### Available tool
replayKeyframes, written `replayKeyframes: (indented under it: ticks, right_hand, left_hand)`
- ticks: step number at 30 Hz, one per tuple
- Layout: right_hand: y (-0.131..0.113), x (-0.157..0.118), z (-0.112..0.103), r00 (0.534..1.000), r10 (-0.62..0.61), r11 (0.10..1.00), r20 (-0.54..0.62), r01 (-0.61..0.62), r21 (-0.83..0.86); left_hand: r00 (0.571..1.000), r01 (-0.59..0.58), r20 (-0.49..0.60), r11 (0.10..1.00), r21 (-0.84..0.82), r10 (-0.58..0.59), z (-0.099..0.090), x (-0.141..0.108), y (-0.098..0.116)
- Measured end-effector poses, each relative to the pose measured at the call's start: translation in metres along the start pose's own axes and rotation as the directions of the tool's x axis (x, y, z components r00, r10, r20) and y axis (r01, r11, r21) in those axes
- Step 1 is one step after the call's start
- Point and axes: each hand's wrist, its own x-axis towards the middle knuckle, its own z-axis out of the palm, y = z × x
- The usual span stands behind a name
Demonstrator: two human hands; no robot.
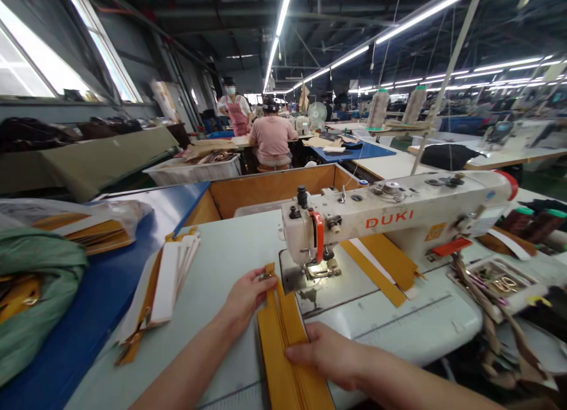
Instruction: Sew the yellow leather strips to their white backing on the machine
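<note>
My left hand pinches the upper end of a bundle of mustard-yellow strips, just left of the presser foot of a white DUKI sewing machine. My right hand lies across the same bundle lower down, fingers over its edge. More mustard strips with white backing lie under and behind the machine arm. A stack of white-backed strips sits left of my left hand. The machine's needle area is lit and partly hidden by its head.
A green cloth and a plastic bag of strips lie on a blue table at left. A tray of metal parts and thread cones stand at right. Two co-workers work at tables beyond a wooden bin.
</note>
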Motion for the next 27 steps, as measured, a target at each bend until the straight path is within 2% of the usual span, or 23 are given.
replayKeyframes:
  ticks: [5, 7, 8, 10, 11, 12, 14, 16, 18, 22, 27]
  right_hand:
    - [-0.005, 0.008, 0.0, 0.996, 0.008, 0.969, -0.085, -0.029, -0.244]
    - [-0.014, 0.005, -0.004, 0.994, 0.008, 0.951, -0.113, -0.043, -0.306]
    - [-0.022, 0.001, -0.008, 0.992, -0.011, 0.92, -0.129, -0.04, -0.39]
    - [-0.04, -0.012, -0.02, 0.979, -0.089, 0.766, -0.185, -0.051, -0.641]
    - [-0.051, -0.02, -0.028, 0.962, -0.173, 0.543, -0.211, -0.086, -0.835]
    - [-0.062, -0.029, -0.038, 0.937, -0.239, 0.395, -0.254, -0.145, -0.907]
    - [-0.08, -0.046, -0.06, 0.867, -0.346, 0.249, -0.359, -0.283, -0.926]
    - [-0.093, -0.058, -0.083, 0.786, -0.421, 0.164, -0.452, -0.424, -0.891]
    - [-0.097, -0.064, -0.1, 0.734, -0.456, 0.091, -0.502, -0.523, -0.847]
    - [-0.091, -0.063, -0.112, 0.704, -0.473, -0.004, -0.529, -0.602, -0.798]
    - [-0.088, -0.058, -0.113, 0.693, -0.488, -0.036, -0.531, -0.624, -0.781]
  left_hand:
    - [0.999, -0.023, -0.033, 0.999, 0.04, 0.024, 0.007, 0.022, 0.01]
    - [0.999, -0.024, -0.026, 0.997, 0.069, 0.026, 0.012, 0.027, 0.011]
    - [0.999, -0.026, -0.024, 0.996, 0.085, 0.028, 0.015, 0.029, 0.011]
    - [0.999, -0.036, -0.023, 0.992, 0.124, 0.039, 0.018, 0.033, 0.01]
    - [0.999, -0.045, -0.024, 0.988, 0.146, 0.049, 0.018, 0.034, 0.009]
    - [0.998, -0.056, -0.026, 0.984, 0.17, 0.061, 0.019, 0.036, 0.009]
    - [0.995, -0.086, -0.029, 0.971, 0.224, 0.095, 0.019, 0.038, 0.008]
    - [0.99, -0.122, -0.034, 0.95, 0.288, 0.138, 0.02, 0.04, 0.009]
    - [0.98, -0.163, -0.045, 0.92, 0.357, 0.192, 0.021, 0.041, 0.01]
    - [0.952, -0.223, -0.081, 0.848, 0.482, 0.296, 0.024, 0.04, 0.015]
    - [0.909, -0.196, -0.177, 0.763, 0.616, 0.377, 0.014, 0.022, 0.022]
